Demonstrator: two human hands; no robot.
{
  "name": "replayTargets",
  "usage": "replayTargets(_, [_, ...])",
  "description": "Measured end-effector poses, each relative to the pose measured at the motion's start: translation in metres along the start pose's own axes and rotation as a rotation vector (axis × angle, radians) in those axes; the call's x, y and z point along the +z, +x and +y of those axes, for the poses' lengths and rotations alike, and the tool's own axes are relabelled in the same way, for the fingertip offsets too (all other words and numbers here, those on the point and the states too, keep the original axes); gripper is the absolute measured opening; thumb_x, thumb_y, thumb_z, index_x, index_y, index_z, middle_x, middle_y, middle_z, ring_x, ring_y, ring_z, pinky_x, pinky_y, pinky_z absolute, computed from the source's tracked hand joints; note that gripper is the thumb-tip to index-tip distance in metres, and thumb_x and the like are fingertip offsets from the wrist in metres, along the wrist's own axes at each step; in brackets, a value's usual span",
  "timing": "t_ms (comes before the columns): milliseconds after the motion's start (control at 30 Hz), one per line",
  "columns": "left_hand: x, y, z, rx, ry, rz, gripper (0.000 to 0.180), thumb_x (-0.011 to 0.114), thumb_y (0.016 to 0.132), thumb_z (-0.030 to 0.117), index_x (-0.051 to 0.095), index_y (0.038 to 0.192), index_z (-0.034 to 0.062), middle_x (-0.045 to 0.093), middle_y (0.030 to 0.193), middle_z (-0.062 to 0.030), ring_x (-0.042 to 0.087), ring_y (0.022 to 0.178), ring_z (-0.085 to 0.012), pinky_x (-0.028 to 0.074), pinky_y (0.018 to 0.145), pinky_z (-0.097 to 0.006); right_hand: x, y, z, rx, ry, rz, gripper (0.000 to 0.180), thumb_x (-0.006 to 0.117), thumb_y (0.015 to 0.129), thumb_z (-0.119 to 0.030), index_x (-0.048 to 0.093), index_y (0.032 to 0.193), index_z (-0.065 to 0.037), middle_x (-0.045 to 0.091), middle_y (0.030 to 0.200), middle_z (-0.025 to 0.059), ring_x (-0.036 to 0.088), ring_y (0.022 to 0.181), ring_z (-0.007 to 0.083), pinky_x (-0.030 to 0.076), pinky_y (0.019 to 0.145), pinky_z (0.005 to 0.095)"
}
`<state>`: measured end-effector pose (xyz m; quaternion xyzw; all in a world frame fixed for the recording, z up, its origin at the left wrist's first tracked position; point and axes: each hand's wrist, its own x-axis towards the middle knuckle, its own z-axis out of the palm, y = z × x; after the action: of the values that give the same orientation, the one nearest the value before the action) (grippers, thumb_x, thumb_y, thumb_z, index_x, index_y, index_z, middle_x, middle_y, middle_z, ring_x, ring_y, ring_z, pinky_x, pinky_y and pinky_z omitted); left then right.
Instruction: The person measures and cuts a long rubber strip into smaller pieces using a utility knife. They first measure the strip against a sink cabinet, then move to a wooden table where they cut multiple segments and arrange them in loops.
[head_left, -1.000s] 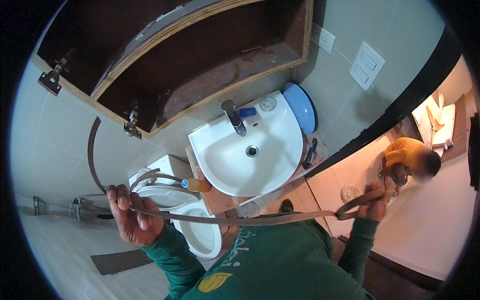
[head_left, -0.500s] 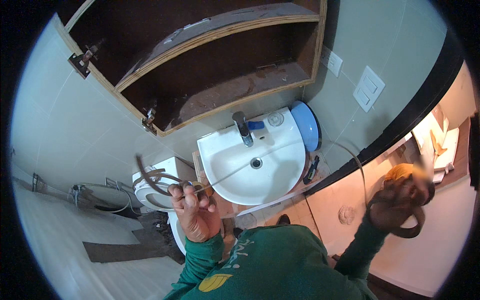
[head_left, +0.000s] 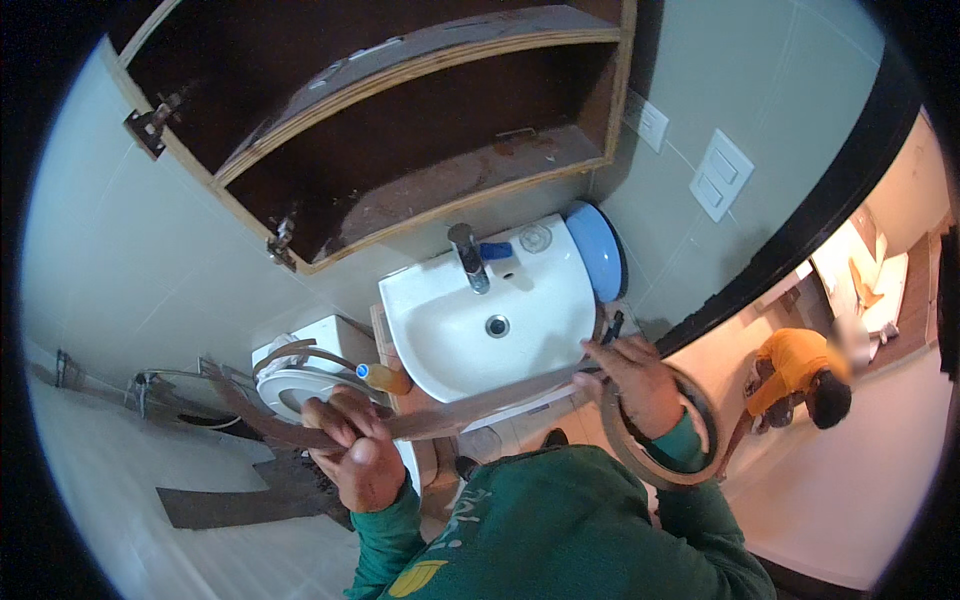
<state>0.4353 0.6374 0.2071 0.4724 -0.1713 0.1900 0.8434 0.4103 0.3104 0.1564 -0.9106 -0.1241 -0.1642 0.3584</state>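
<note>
A long, flat brown edge-banding strip [head_left: 480, 407] stretches between my hands, across the front of the white washbasin [head_left: 430, 345]. My left hand [head_left: 360, 455] grips it with curled fingers, and its free end runs on past that hand toward the toilet. At the other side my right hand [head_left: 645, 385] holds the strip between thumb and fingers. The coiled part [head_left: 708, 450] of the strip hangs round my right wrist like a ring.
An open wooden cabinet [head_left: 450, 215] with hinges hangs over the basin and its tap [head_left: 468, 258]. An orange bottle [head_left: 388, 378] stands beside the toilet [head_left: 300, 385]. A blue basin [head_left: 597, 252] leans at the wall. Another person in orange [head_left: 800, 370] crouches beyond the doorway.
My right hand has come in from the far right toward the basin with the coil. The strip now shows its flat face between my hands. The other person has come into clearer view.
</note>
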Motion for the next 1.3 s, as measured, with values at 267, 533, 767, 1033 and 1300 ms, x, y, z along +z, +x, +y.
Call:
replayTargets(267, [0.018,0.002,0.016,-0.263,0.938,-0.444,0.026,0.083,0.086,0.017,0.072,0.105,0.0027,0.058,0.087,-0.0017,0.055,0.079,-0.0145,0.045,0.076,-0.029,0.077,-0.02,-0.046,0.196,0.538,-0.486,0.036,0.07,0.099,-0.039,0.076,0.113,-0.006,0.075,0.091,0.0205,0.073,0.085,0.04,0.057,0.077,0.0495])
replayTargets(533, [-0.013,0.048,0.053,-0.465,1.113,-0.239,0.04,0.055,0.109,0.036,0.075,0.112,0.0017,0.073,0.082,-0.0098,0.053,0.058,-0.012,0.042,0.056,-0.027,0.132,-0.004,-0.07,-0.071,0.505,-0.919,0.065,0.053,0.107,-0.056,0.071,0.102,0.005,0.071,0.09,0.0274,0.07,0.084,0.042,0.056,0.083,0.0514])
replayTargets(767, [-0.053,0.088,0.109,-0.275,0.617,-0.075,0.034,0.067,0.105,0.037,0.068,0.108,0.0033,0.069,0.091,-0.0054,0.064,0.079,-0.0148,0.05,0.07,-0.031,0.151,0.001,-0.098,-0.339,0.503,-1.017,0.062,0.065,0.1,-0.053,0.07,0.099,0.009,0.071,0.091,0.0277,0.071,0.09,0.0457,0.057,0.084,0.0521])
replayTargets(1033, [-0.071,-0.004,0.123,-0.389,-0.027,0.005,0.142,0.045,0.071,0.106,0.037,0.159,-0.0061,0.052,0.153,-0.0279,0.051,0.143,-0.043,0.038,0.12,-0.06,0.148,0.024,-0.114,-0.434,0.656,-1.06,0.044,0.066,0.096,-0.038,0.069,0.098,0.006,0.07,0.089,0.03,0.069,0.086,0.0477,0.054,0.08,0.0546])
replayTargets(1300, [-0.007,-0.059,0.119,-0.477,0.829,-0.066,0.048,0.079,0.096,0.024,0.064,0.135,0.0002,0.071,0.122,-0.0117,0.067,0.108,-0.023,0.054,0.094,-0.037,0.17,0.037,-0.18,-0.752,0.842,-1.221,0.035,0.069,0.086,-0.03,0.071,0.082,0.005,0.071,0.082,0.0251,0.069,0.079,0.0442,0.053,0.076,0.054])
